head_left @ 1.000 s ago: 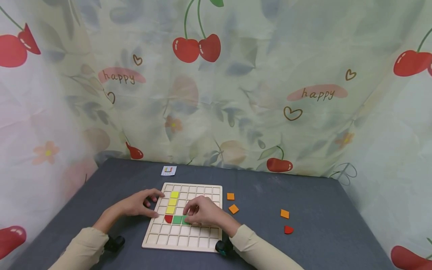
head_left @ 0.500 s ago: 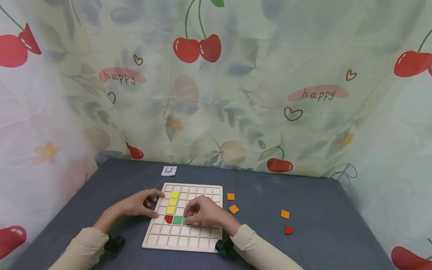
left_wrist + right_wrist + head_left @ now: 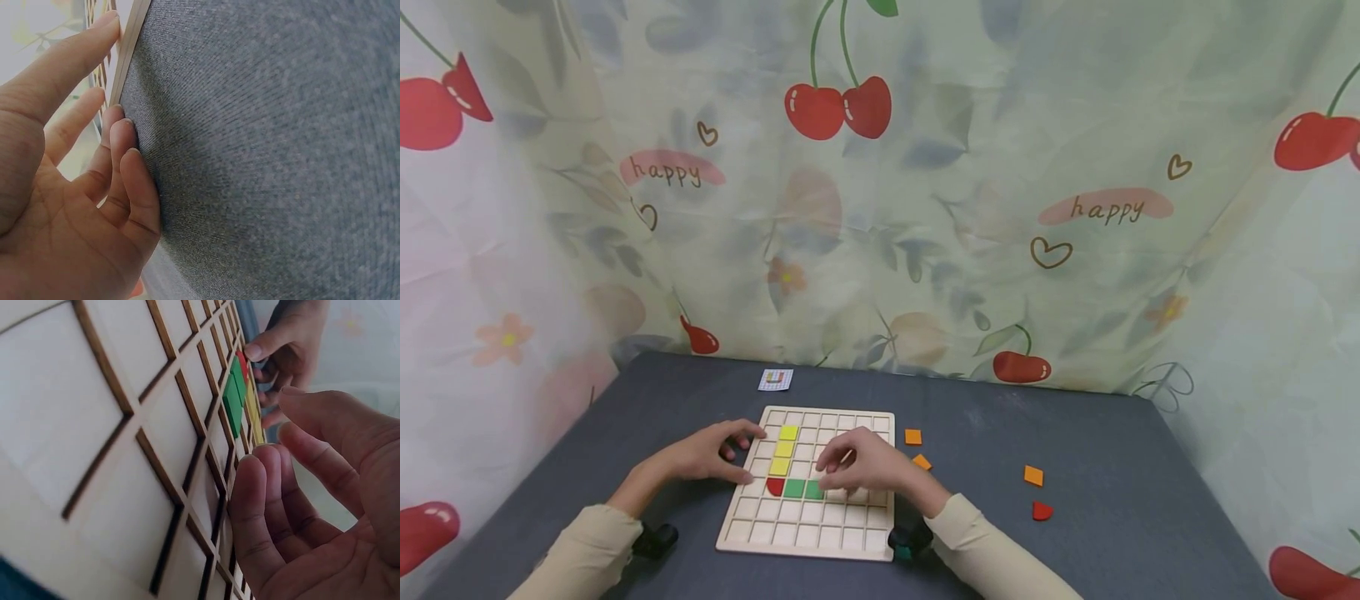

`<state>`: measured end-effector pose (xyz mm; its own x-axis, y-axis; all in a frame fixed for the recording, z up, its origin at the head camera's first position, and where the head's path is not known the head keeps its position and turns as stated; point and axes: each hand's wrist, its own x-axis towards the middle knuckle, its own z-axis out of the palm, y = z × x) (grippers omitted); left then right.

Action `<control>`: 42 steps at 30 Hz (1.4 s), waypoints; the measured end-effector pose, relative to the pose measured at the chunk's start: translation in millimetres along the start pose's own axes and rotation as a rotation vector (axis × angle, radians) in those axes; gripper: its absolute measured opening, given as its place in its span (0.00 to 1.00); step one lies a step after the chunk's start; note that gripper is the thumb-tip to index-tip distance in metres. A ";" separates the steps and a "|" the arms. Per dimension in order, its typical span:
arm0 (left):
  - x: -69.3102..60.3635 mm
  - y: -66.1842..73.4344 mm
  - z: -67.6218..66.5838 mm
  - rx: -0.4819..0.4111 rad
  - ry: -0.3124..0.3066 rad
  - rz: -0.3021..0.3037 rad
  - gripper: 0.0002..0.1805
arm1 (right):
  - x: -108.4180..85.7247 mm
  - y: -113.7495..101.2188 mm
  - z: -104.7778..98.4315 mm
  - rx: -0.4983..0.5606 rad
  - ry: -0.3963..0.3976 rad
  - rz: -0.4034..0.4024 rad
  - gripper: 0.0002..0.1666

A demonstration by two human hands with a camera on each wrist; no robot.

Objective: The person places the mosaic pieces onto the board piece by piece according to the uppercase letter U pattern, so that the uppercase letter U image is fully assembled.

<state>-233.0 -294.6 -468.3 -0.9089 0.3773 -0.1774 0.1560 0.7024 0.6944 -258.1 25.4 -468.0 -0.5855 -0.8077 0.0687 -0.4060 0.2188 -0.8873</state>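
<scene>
A pale wooden grid board (image 3: 775, 534) lies on the dark table. My left hand (image 3: 707, 451) rests at its left edge, thumb and fingers spread along the rim. My right hand (image 3: 871, 462) hovers over the board's right half, its fingers loosely bent and nothing between them in the right wrist view. Just left of its fingertips sit two green square tiles (image 3: 793, 489) side by side. A red rounded tile (image 3: 775, 486) adjoins them on the left. Several yellow tiles (image 3: 783, 449) run up a column above that corner.
To the board's right lie orange square tiles (image 3: 913, 437), one partly hidden by my right hand. Farther right are another orange tile (image 3: 1033, 476) and a red rounded tile (image 3: 1042, 511). A small patterned card (image 3: 775, 380) lies behind the board.
My right hand has let go of the right-hand green tile and moved slightly up and to the right, showing that tile more fully. The left hand has stayed still.
</scene>
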 end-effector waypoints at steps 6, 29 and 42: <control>-0.7 1.5 -0.6 -0.004 0.000 0.006 0.35 | -8.7 1.5 -11.5 0.011 0.012 0.007 0.10; -1.5 3.4 -0.8 0.001 -0.010 0.010 0.35 | -65.4 18.6 -63.9 -0.038 0.054 0.036 0.13; -0.3 -1.5 -1.2 -0.009 -0.021 0.074 0.35 | -120.1 22.7 -91.6 -0.005 0.101 0.131 0.14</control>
<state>-233.5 -296.5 -468.5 -0.8866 0.4407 -0.1404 0.2189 0.6671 0.7121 -261.2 177.5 -454.7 -0.7012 -0.7129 -0.0020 -0.3247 0.3218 -0.8894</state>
